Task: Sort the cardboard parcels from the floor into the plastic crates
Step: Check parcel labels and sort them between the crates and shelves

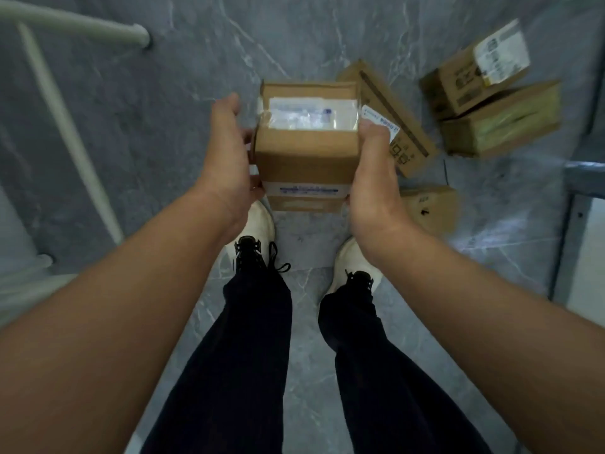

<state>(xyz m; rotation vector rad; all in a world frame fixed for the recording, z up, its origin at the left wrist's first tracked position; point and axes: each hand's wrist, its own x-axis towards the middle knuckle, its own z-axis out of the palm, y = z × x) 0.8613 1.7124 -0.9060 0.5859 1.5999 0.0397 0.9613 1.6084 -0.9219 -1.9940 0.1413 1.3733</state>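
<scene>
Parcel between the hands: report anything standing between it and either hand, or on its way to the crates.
Nothing separates them: the left hand touches the parcel on its left side, the right hand grips its right side. No crate shows, so that path cannot be judged.

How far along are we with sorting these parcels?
Done: nothing confirmable; no crate is in view. In hand: one held parcel, carried between left hand and right hand above the floor. Left: at least four on the floor: long parcel, tilted parcel resting against wide parcel, small parcel near the right shoe.
</scene>
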